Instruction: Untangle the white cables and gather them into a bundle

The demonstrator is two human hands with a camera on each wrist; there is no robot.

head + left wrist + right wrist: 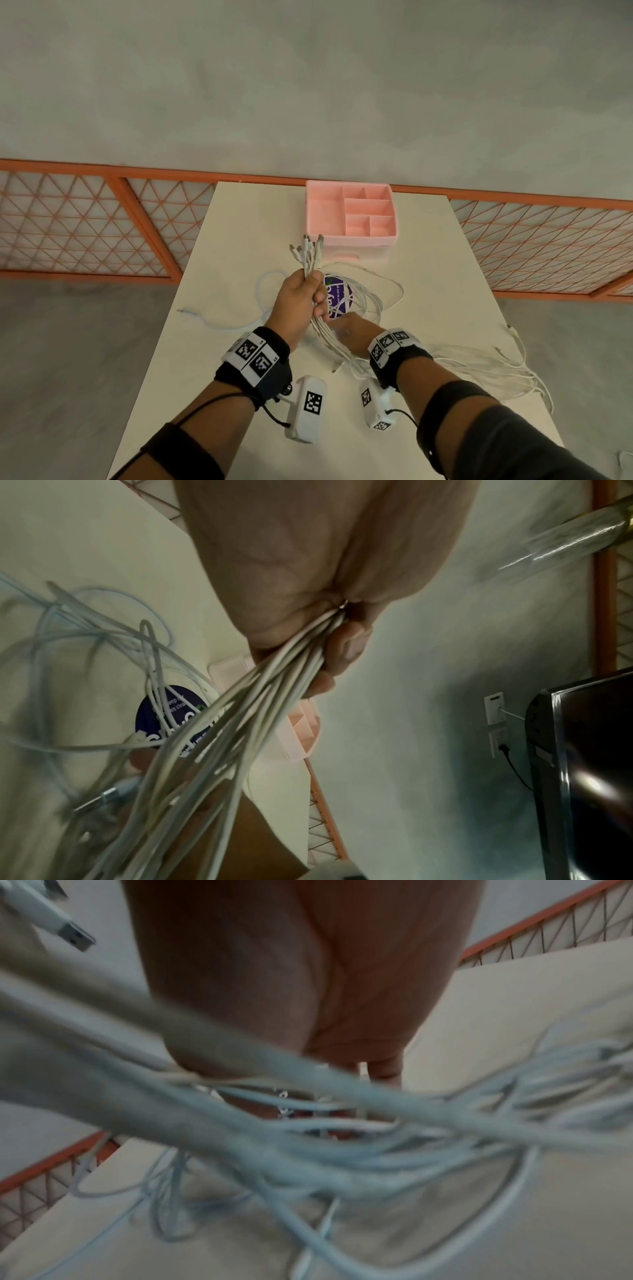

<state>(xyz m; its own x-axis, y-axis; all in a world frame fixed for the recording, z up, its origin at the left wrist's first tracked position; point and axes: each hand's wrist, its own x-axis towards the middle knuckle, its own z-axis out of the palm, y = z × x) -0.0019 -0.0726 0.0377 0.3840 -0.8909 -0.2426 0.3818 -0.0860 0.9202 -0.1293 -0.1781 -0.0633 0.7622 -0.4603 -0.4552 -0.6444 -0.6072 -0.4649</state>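
My left hand (317,298) is raised over the table and grips a bunch of white cables (310,260), whose connector ends stick up out of the fist. In the left wrist view my left hand (335,653) has its fingers curled round the white cables (274,685), which fan out below. My right hand (342,330) is lower, just under the left, against the hanging strands. The right wrist view shows my right hand (380,1069) with blurred white cables (308,1150) across the palm; its grip is hidden. More cable trails off to the right on the table (428,274).
A pink divided tray (352,212) stands at the table's far edge. A round purple sticker (337,294) lies under the cable loops. One loose cable (222,323) lies to the left. An orange mesh railing (102,222) runs behind the table.
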